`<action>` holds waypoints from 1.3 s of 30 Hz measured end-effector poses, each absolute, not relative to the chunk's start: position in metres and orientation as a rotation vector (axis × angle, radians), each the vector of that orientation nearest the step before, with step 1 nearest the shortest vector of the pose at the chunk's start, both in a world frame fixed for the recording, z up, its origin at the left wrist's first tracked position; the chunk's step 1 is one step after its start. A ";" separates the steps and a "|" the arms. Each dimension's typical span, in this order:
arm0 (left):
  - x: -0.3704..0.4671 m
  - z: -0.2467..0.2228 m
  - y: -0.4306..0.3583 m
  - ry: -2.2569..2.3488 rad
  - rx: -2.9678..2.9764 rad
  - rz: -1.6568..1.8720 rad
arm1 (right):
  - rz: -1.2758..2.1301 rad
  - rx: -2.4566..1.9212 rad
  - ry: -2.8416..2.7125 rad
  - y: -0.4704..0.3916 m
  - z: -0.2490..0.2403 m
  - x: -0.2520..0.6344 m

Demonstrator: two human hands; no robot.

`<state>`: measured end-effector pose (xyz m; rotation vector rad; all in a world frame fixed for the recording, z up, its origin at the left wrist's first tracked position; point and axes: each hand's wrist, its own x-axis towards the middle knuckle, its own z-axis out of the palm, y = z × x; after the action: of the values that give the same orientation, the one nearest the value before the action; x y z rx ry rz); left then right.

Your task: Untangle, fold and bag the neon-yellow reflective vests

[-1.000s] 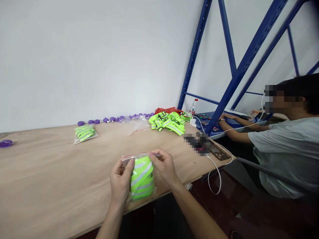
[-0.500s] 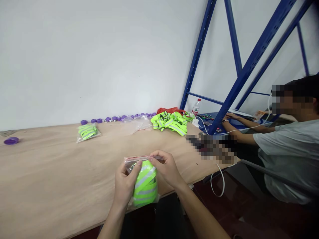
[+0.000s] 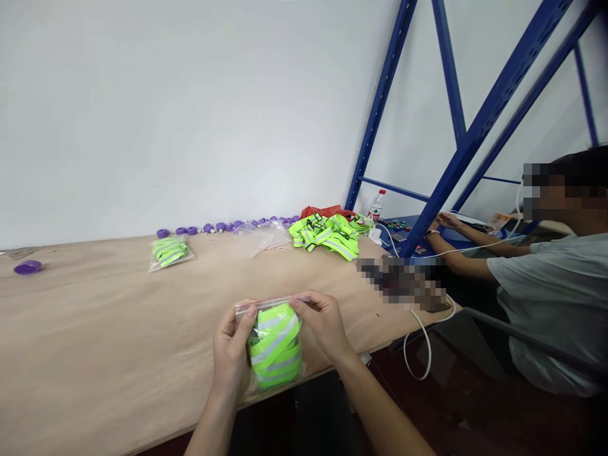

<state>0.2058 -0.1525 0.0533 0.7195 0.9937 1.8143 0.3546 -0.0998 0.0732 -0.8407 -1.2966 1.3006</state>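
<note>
A clear zip bag (image 3: pixel 253 373) with a red line along its top hangs upright at the table's front edge. Inside it lies a folded neon-green reflective strap (image 3: pixel 276 348) with silver stripes. My left hand (image 3: pixel 232 342) pinches the bag's top left corner between thumb and fingers. On the other side, my right hand (image 3: pixel 325 323) grips the top right part of the seal, thumb in front. The strip between the hands is stretched fairly straight.
Another packed bag (image 3: pixel 171 252) lies farther back, left of loose clear bags (image 3: pixel 266 237) and a heap of green reflective straps (image 3: pixel 327 234). Purple items (image 3: pixel 192 230) line the wall. A blue rack (image 3: pixel 422 218), a bottle (image 3: pixel 377 206) and a seated person (image 3: pixel 555 285) are at right.
My hands have moved apart along the bag's top, the left one going left and the right one slightly right. The seal strip now shows more fully between them.
</note>
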 end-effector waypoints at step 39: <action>0.054 0.118 -0.092 1.584 1.944 1.638 | 1.254 -0.955 -1.209 -0.088 0.033 0.386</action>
<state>0.0536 -0.0917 0.1181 1.9443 1.5836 1.6384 0.3858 -0.0878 0.0327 -0.9550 -1.2086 1.2536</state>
